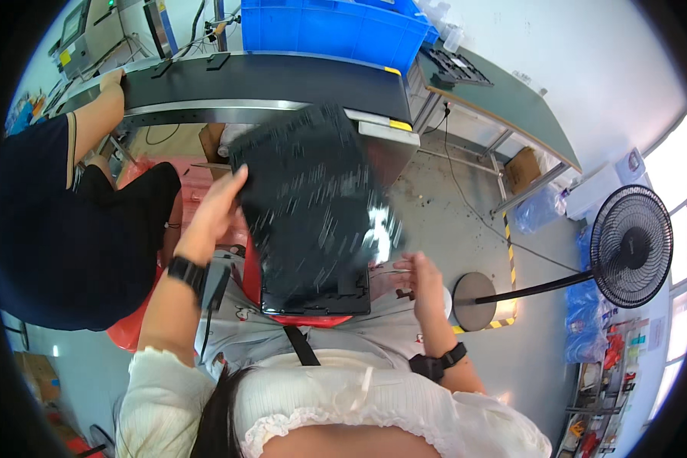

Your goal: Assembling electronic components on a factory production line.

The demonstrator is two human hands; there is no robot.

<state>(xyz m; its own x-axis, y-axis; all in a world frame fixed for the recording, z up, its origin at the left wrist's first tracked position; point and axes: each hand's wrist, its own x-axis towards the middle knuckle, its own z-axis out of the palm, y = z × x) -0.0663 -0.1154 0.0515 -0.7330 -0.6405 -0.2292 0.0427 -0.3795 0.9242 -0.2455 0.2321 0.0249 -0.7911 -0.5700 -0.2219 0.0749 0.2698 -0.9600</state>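
Note:
My left hand grips the left edge of a large black plastic panel, tilted and smeared by motion. Glossy patches on it catch the light near its right corner. My right hand is just off that corner, fingers apart and holding nothing. Below the raised panel, a second flat black panel lies across my lap, mostly covered by the first. Something red shows under its near edge; its kind is hidden.
Ahead runs a black conveyor belt with small dark pieces on it; a blue crate stands behind. At left, a co-worker's hand rests by the belt. To the right are a green-topped table and a standing fan.

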